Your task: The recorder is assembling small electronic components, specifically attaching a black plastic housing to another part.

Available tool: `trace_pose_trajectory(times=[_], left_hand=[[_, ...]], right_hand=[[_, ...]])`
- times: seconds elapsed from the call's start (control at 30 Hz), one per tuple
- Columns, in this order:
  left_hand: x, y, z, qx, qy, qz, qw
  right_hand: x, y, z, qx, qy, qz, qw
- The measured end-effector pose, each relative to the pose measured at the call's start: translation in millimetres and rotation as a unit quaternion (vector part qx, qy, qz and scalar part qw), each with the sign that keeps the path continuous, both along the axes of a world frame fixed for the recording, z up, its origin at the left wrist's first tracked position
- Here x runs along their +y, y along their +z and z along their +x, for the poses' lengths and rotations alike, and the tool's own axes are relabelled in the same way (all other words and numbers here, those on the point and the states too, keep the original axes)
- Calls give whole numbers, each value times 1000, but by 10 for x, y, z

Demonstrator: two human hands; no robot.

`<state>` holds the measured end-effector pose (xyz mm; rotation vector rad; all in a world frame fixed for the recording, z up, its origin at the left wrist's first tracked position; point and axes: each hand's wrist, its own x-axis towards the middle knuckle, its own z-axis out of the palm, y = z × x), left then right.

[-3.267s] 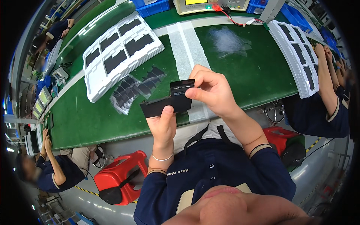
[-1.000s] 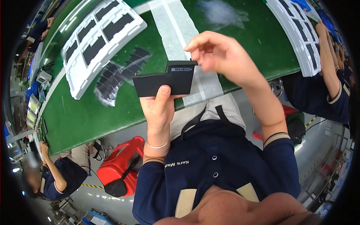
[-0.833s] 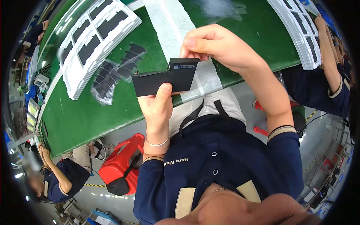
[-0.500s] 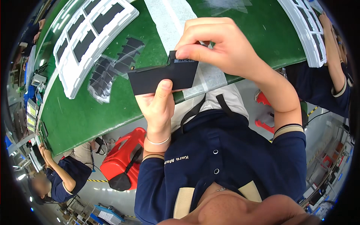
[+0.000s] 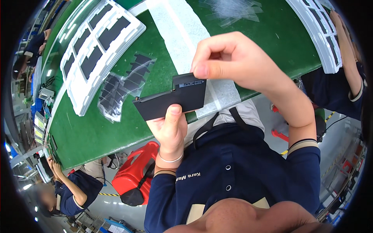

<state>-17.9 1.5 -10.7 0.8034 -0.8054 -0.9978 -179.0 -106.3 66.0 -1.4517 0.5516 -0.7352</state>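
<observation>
A flat black battery pack (image 5: 167,101), notched along its far edge, is held tilted above the near edge of the table. My left hand (image 5: 171,130) grips it from below, thumb pressed on its face and the other fingers hidden behind. A small printed label (image 5: 189,84) shows on the pack's upper right part, and a small connector sits at its left end. My right hand (image 5: 229,58) is closed in a pinch at the pack's upper right corner. What lies between that thumb and finger is too small to make out.
On the green table (image 5: 89,134) stand white trays (image 5: 87,87) with black pieces at left, and more trays (image 5: 330,58) at right. Clear film strips with dark patches (image 5: 124,87) lie nearer; a clear film pile (image 5: 235,9) lies far. Co-workers sit both sides; a red stool (image 5: 132,178) stands left.
The pack and both hands appear slightly lower in the picture, as does the table. My right thumb has shifted off the label to the pack's upper corner. The left hand keeps its grip.
</observation>
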Motion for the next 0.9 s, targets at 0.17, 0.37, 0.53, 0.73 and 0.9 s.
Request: trace_pose_trajectory(times=[0.17,0.37,0.53,0.73,0.9], left_hand=[[-36,55,-62,-14,29,-17,999],[-33,195,-179,35,8,-9,999],[-82,201,-305,96,-14,-28,995],[-110,271,-372,141,-33,-41,989],[-96,143,-498,165,-116,-36,979]], right_hand=[[83,-114,40,21,-157,-311,937],[72,-105,57,-33,-114,-128,985],[-68,46,-226,1,-107,-92,990],[-397,300,-2573,-426,-377,-96,817],[149,121,-1041,-141,-275,-178,934]])
